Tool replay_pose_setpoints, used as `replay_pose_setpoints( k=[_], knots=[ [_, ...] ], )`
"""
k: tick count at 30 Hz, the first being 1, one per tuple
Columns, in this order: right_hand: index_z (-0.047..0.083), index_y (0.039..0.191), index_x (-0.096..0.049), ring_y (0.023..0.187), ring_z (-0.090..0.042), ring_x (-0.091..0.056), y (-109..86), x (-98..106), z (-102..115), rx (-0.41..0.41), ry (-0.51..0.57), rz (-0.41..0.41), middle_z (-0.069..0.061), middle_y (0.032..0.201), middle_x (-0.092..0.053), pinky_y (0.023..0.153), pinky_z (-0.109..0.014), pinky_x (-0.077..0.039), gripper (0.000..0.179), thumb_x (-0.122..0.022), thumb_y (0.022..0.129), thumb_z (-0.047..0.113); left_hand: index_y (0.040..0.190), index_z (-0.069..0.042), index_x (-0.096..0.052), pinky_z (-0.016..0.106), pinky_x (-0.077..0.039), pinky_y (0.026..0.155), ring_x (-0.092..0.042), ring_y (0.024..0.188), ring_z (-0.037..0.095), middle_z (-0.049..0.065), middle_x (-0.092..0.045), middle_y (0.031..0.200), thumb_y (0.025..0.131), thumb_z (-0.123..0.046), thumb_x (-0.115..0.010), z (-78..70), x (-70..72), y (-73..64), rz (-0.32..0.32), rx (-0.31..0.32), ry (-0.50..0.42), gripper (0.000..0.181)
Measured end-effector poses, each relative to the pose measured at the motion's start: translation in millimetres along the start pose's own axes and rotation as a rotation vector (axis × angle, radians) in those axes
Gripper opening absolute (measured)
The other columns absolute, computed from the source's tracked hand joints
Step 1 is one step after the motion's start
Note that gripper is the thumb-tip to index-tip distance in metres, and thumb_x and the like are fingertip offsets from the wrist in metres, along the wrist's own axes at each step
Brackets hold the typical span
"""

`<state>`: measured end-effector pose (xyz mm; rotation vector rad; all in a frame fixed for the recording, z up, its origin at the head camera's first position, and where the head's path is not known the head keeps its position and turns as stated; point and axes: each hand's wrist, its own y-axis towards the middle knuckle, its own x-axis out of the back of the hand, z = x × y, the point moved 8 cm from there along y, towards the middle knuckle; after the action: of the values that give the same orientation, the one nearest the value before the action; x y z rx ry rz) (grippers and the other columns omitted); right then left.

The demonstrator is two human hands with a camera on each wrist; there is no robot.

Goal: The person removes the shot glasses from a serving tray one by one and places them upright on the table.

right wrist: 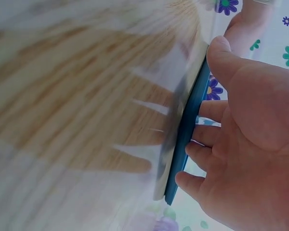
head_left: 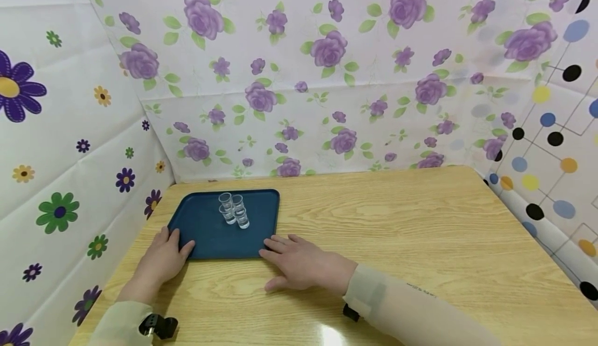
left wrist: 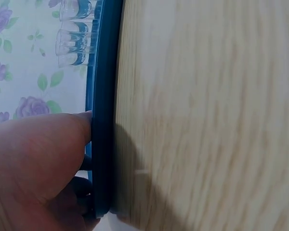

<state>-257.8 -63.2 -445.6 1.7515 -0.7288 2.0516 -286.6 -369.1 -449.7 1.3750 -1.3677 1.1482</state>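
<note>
A dark blue rectangular tray [head_left: 205, 242] lies on the table, with several small clear shot glasses [head_left: 226, 201] grouped on it. At the tray's front left corner my left hand [head_left: 161, 258] holds the rim, thumb at the front side and fingers round the left side. The left wrist view shows the thumb [left wrist: 84, 126] right at the tray's edge, the curled fingers partly in shadow behind it. My right hand [head_left: 299, 263] touches the front right corner with fairly straight fingers [right wrist: 200, 149]. Its thumb points away from the tray, low over the table.
The wooden table [head_left: 397, 232] extends to the right of the tray. Behind it hangs a purple rose-patterned cloth [head_left: 327, 102]. A flower-printed cloth [head_left: 75, 169] borders the left side, close to the left hand, and a dotted cloth [head_left: 551, 180] borders the right.
</note>
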Motion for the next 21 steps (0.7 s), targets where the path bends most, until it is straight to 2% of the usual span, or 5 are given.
replay_pose_setpoints(
  k=[8,16,21],
  knots=[
    [0.019,0.173,-0.040,0.167,-0.021,-0.024,-8.4,0,-6,0.000,0.007,0.000,-0.006,0.180,-0.030,0.133,-0.046,-0.027,0.081,-0.050,0.109,0.069,0.155,0.028,-0.034,0.075,-0.025,0.123,-0.021,0.152,0.071,0.055,-0.018,0.162,0.118,-0.034,-0.051,-12.1,-2.1,-0.5,-0.007,-0.026,0.014,0.074],
    [0.015,0.173,-0.040,0.167,-0.023,-0.023,-17.7,-3,-16,-0.011,0.046,0.003,-0.009,0.181,-0.028,0.133,-0.044,-0.025,0.083,-0.052,0.109,0.067,0.159,0.025,-0.030,0.075,-0.023,0.124,-0.017,0.154,0.069,0.053,-0.014,0.165,0.118,-0.037,-0.050,-24.5,-6.6,-0.4,0.024,-0.006,-0.008,0.076],
    [0.014,0.172,-0.040,0.168,-0.024,-0.022,-25.5,-6,-24,-0.013,0.057,0.004,-0.010,0.181,-0.027,0.133,-0.045,-0.025,0.083,-0.052,0.109,0.067,0.159,0.024,-0.032,0.074,-0.026,0.124,-0.020,0.154,0.068,0.053,-0.016,0.165,0.118,-0.036,-0.052,-35.6,-7.0,-0.9,0.015,-0.017,-0.007,0.075]
  ],
)
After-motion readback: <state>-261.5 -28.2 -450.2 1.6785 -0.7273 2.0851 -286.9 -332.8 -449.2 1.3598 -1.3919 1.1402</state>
